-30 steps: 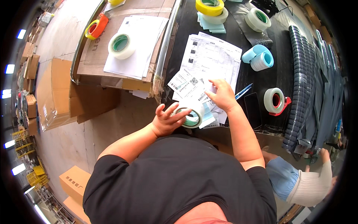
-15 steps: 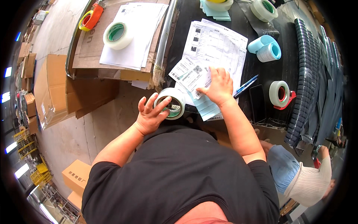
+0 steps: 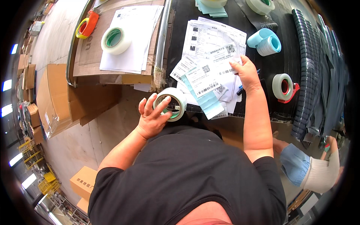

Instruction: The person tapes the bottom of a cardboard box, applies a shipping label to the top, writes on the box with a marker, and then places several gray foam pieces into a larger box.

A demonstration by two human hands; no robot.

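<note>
My left hand (image 3: 150,119) is closed around a wide roll of clear tape (image 3: 182,100), its fingers reaching into the green-lined core, just off the table's near edge. Over the papers, my right hand (image 3: 247,75) pinches the right side of a strip of white shipping labels (image 3: 202,79) printed with codes. Pale blue backing paper (image 3: 210,108) hangs below the labels toward the edge. Printed sheets (image 3: 200,32) lie flat beneath and beyond them. A blue pen (image 3: 240,90) is partly hidden by my right wrist.
A curled light blue roll (image 3: 270,43) and a tape roll on a red dispenser (image 3: 282,87) stand to the right. Left, a carton-topped table holds another tape roll (image 3: 117,40) and an orange-and-yellow tape dispenser (image 3: 87,25). Another person (image 3: 322,170) is at the lower right.
My right hand has moved right and now pinches the label strip, which is pulled out across the sheets. My left hand keeps its hold on the tape roll.
</note>
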